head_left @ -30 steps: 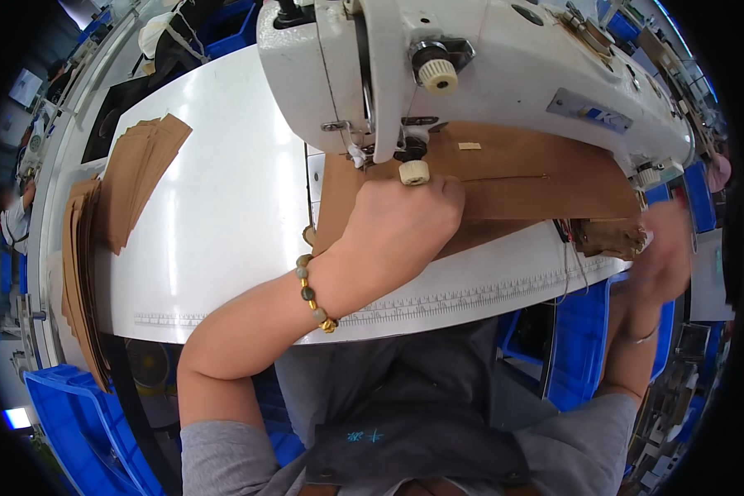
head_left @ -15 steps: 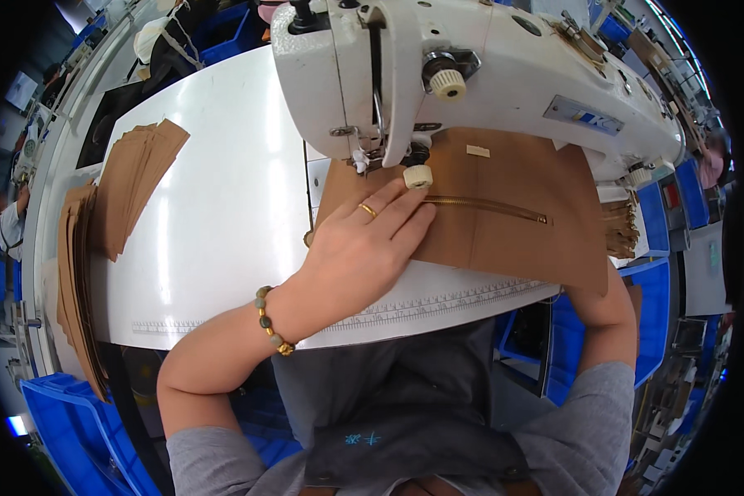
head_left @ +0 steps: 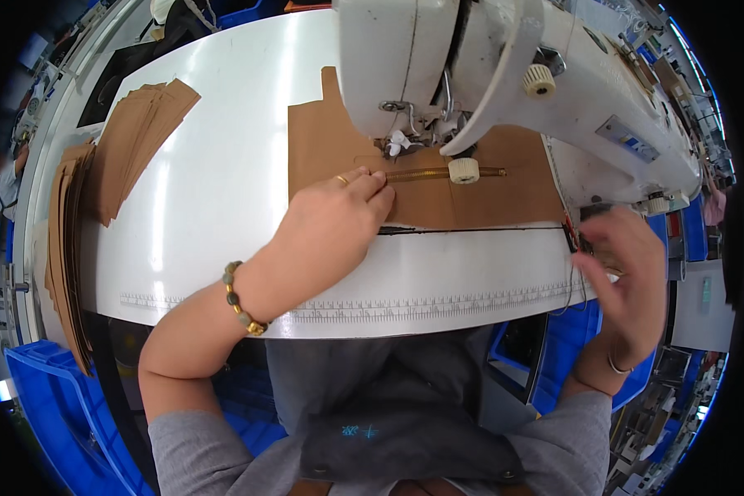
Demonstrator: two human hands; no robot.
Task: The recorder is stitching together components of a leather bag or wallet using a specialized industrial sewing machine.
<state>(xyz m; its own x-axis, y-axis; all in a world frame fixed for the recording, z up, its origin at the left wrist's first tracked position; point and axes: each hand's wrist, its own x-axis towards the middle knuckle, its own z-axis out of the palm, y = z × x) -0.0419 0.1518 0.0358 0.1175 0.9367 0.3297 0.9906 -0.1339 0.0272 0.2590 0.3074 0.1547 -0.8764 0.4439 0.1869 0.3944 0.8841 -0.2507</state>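
A brown flat panel [head_left: 504, 198] lies under the head of a white sewing machine [head_left: 405, 66], with a brass-toothed zipper [head_left: 422, 174] along it. My left hand [head_left: 331, 215] rests on the panel, its bent fingertips closed together at the zipper's left end; its thumb is hidden. To the right, my right hand [head_left: 632, 260] is raised with thumb and fingers apart, slightly blurred. It is beside a small red and dark tool [head_left: 570, 236] at the panel's right edge, whose kind I cannot make out.
Stacks of brown cut pieces [head_left: 136, 140] lie at the left of the white table [head_left: 231, 165]. A printed ruler scale [head_left: 372, 312] runs along its front edge. Blue bins [head_left: 66, 413] stand below at left and right. A person [head_left: 8, 186] is at the far left.
The panel has shifted left and away from me under the machine, showing its notched left end. My left hand has moved slightly left with it. My right hand has come out from beneath the panel.
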